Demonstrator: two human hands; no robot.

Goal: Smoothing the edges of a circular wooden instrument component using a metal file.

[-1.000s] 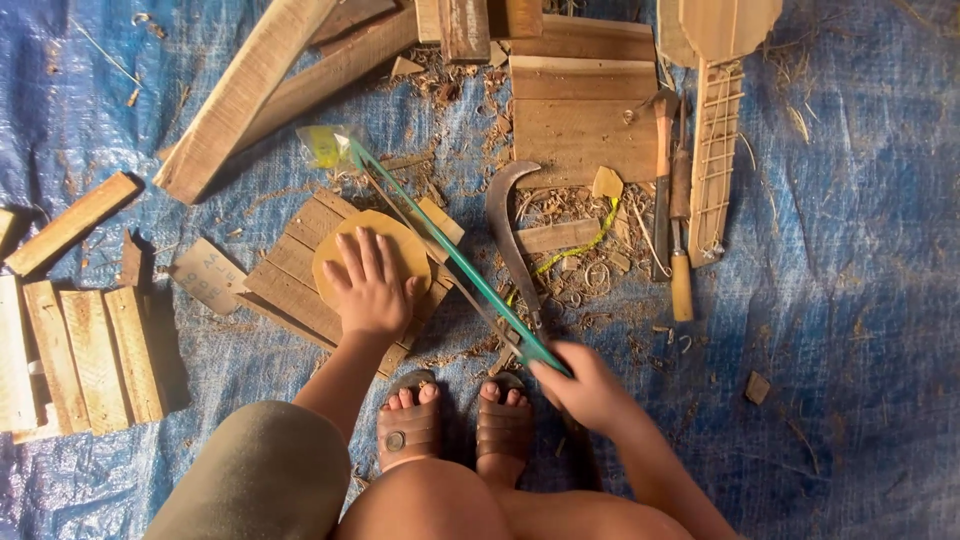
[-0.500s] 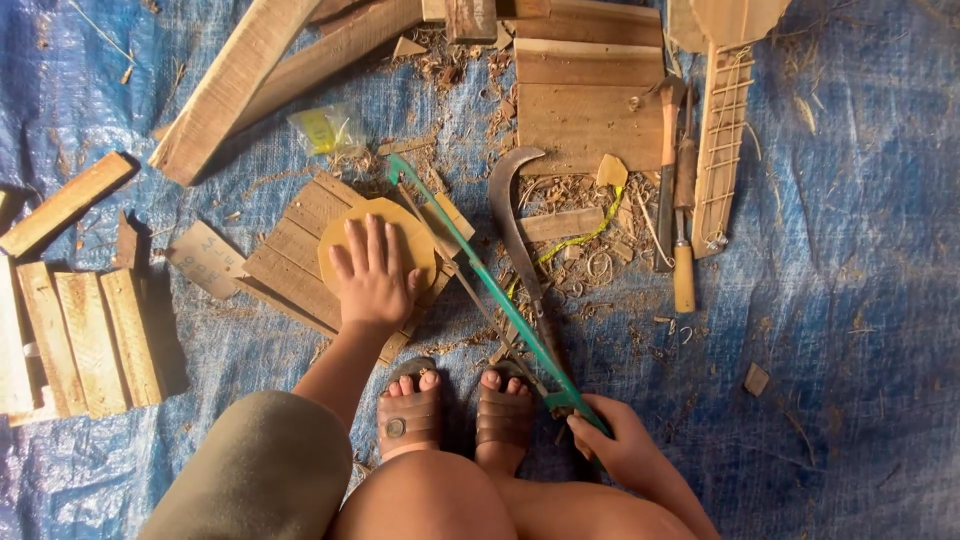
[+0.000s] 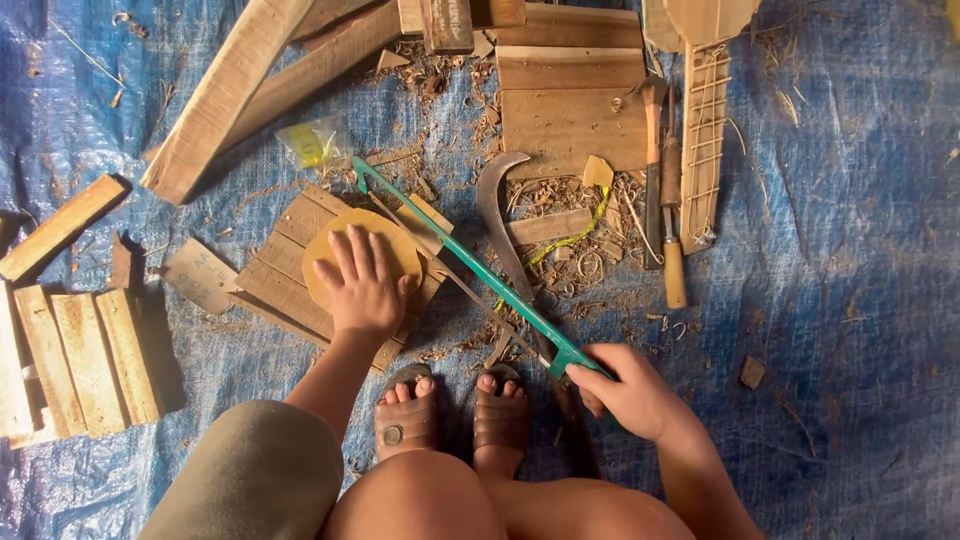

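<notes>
My left hand (image 3: 362,285) presses flat, fingers spread, on a round yellowish wooden disc (image 3: 330,248) that lies on a slatted wooden board (image 3: 285,275). My right hand (image 3: 630,392) grips the handle of a green-framed hacksaw (image 3: 470,265). The saw runs diagonally up-left, and its far end reaches just past the disc's upper right edge. Its blade lies along the right side of the disc. My sandalled feet (image 3: 455,420) rest just below the board.
A curved sickle blade (image 3: 495,215) lies right of the saw amid wood shavings. Planks (image 3: 225,100) and boards (image 3: 570,110) lie at the top, short wood blocks (image 3: 75,355) at the left, chisels (image 3: 660,190) and a fretted instrument neck (image 3: 705,150) at the right, all on blue tarpaulin (image 3: 850,280).
The saw has slid up-left and then been drawn back down-right along the disc's edge. My left hand has stayed pressed on the disc.
</notes>
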